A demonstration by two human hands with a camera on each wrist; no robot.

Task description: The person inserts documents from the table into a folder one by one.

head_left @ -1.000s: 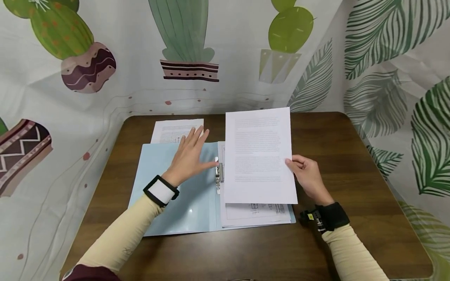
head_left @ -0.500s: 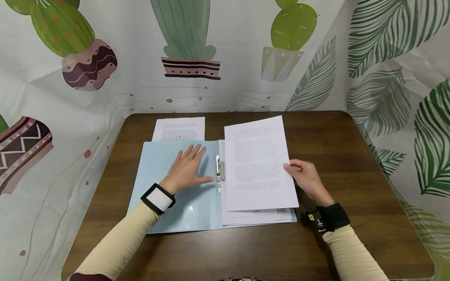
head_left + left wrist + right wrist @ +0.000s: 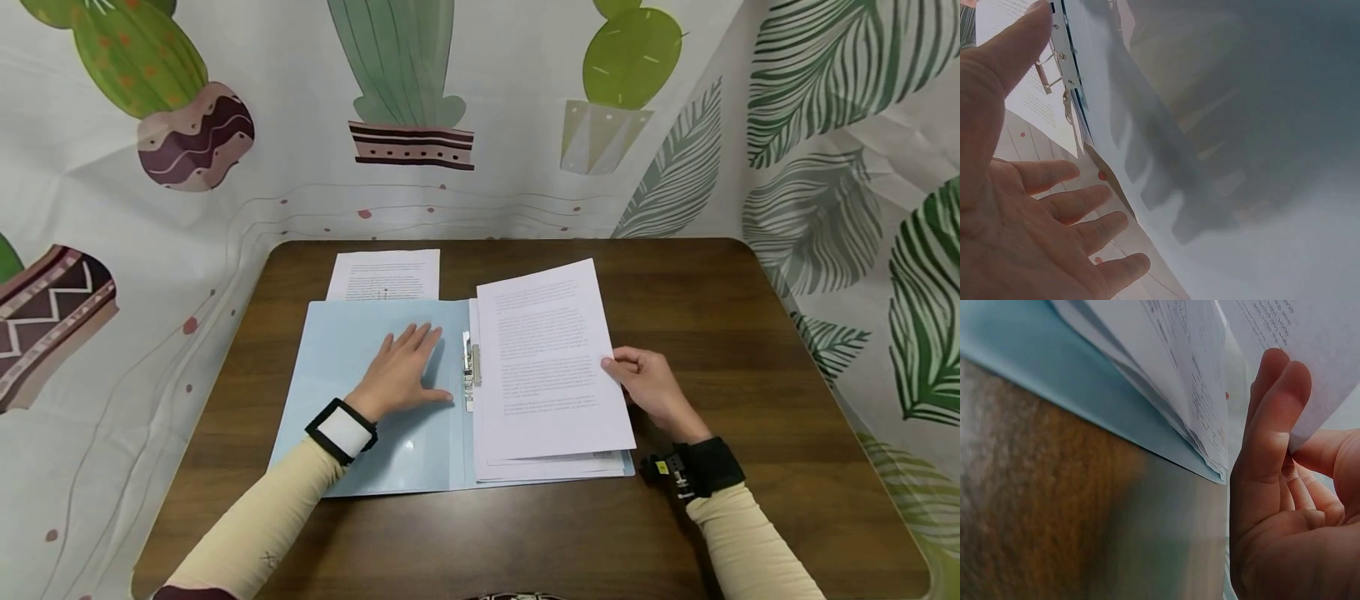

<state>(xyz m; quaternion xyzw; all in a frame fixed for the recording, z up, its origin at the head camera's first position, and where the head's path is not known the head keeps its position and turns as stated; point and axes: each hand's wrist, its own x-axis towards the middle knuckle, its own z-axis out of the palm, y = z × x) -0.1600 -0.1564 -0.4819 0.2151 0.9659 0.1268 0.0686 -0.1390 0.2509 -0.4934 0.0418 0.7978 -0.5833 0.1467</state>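
A light blue folder [image 3: 360, 358] lies spread on the table, with a metal clip [image 3: 471, 367] along its spine. Over its right half is a stack of papers [image 3: 517, 472]. My right hand [image 3: 660, 392] pinches the right edge of a printed sheet [image 3: 551, 358] between thumb and fingers; the sheet is tilted above the stack, raised on the right. In the right wrist view the sheet [image 3: 1329, 369] stands apart from the stack [image 3: 1166, 381]. My left hand [image 3: 401, 375], fingers spread and holding nothing, hovers over the folder's left cover, casting a shadow.
Another printed page [image 3: 386, 275] sticks out behind the folder's upper left. The brown wooden table [image 3: 765, 375] extends to both sides. A patterned cloth [image 3: 517, 100] with cacti and leaves hangs behind it.
The printed sheet has come down and toward me over the stack, its top edge tilting, still in my right hand. My left hand has moved down from the folder's top edge.
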